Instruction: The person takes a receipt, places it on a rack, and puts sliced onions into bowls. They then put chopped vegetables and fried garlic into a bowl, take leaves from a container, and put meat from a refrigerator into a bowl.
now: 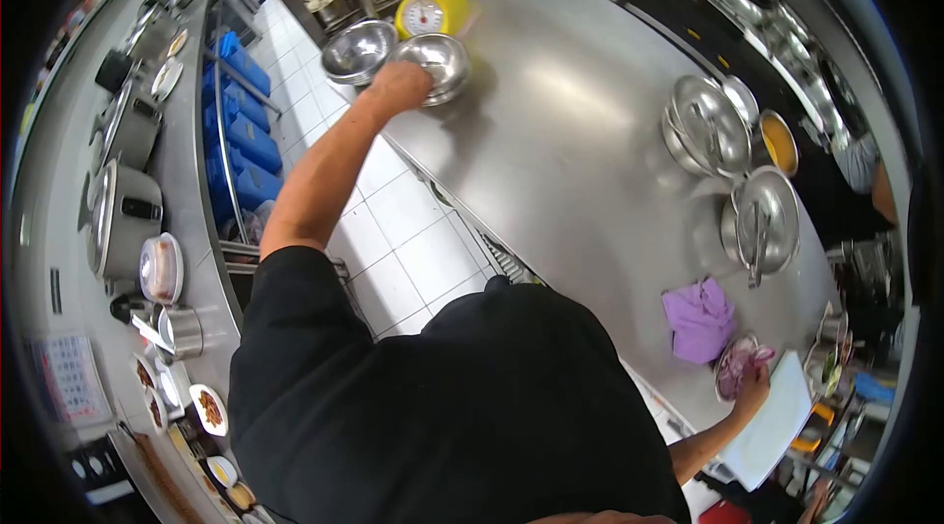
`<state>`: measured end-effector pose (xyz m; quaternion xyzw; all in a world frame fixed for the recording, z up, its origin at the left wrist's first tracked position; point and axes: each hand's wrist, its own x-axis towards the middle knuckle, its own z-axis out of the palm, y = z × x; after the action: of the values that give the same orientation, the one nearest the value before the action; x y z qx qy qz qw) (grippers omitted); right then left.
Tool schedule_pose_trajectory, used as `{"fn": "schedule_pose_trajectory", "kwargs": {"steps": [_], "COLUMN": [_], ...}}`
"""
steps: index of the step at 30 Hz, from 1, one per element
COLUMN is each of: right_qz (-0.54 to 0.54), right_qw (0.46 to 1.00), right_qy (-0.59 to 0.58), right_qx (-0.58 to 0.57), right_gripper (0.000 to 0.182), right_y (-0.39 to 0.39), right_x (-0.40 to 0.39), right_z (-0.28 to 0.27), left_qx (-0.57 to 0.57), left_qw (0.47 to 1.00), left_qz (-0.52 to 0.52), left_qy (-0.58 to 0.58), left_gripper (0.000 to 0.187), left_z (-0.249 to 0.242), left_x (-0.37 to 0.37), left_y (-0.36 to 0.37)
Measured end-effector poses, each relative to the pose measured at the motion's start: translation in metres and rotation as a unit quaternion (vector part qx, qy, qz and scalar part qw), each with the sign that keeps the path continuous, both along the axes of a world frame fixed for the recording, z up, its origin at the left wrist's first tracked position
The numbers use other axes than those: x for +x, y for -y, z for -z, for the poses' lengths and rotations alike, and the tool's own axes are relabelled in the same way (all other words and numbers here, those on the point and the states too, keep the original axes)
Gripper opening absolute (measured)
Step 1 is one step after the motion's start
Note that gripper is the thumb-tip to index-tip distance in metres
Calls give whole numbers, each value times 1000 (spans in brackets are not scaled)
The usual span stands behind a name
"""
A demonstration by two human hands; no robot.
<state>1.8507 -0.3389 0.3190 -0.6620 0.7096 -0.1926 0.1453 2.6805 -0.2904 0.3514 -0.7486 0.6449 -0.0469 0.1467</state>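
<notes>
Clamping steel bowl (450, 59) with left hand (401, 87); reaching right hand (754, 388) into dish (721, 388) of purple onion (739, 367), pinch unclear, near lilac cloth (699, 320).

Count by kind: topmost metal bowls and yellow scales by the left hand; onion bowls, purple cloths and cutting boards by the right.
Topmost metal bowls by left hand: 2
Yellow scale: 1
Onion bowl by right hand: 1
Purple cloth: 1
Cutting board: 1
Total: 6
</notes>
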Motion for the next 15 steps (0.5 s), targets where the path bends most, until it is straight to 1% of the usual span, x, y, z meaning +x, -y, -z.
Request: {"fn": "schedule_pose_trajectory", "kwargs": {"steps": [1,2,3,4,5,6,7,8,10,12,14,15], "right_qz": [16,-52,-21,12,9,25,9,35,89,70,18,-22], "right_qw": [1000,998,997,998,1000,999,996,996,985,986,985,982], "right_qy": [3,-46,-69,-57,10,40,18,57,143,143,157,171], "right_qx": [8,12,34,22,-14,-25,-82,-57,-38,-58,-74,-82], "right_gripper": [23,25,25,25,25,25,21,20,19,18,18,18], "right_y": [-2,-2,-4,-9,-9,-8,-7,-11,-15,-14,-6,-1], "right_x": [-4,-17,-5,7,-4,-14,-16,-8,16,31,53,68], "right_z": [-2,3,-9,-21,-18,-14,-10,-26,-59,-80,-93,-98], "left_qx": [-5,-8,8,-16,-47,-79,-148,-206,-276,-286,-299,-280], "left_qw": [1000,1000,1000,999,997,993,982,971,944,918,899,903], "left_qz": [8,0,10,-45,-55,-80,-96,-91,-69,-47,100,119], "left_qy": [10,20,7,12,-31,-25,-61,-79,-167,-269,-306,-305], "left_gripper": [19,19,20,21,23,24,26,27,23,18,19,22], "left_z": [-7,0,3,7,-12,-17,-25,-30,-42,-42,-17,-2], "left_x": [-4,3,12,17,2,3,1,2,-23,-80,-147,-187], "left_y": [-2,0,3,6,4,7,7,8,4,-6,-7,-8]}}
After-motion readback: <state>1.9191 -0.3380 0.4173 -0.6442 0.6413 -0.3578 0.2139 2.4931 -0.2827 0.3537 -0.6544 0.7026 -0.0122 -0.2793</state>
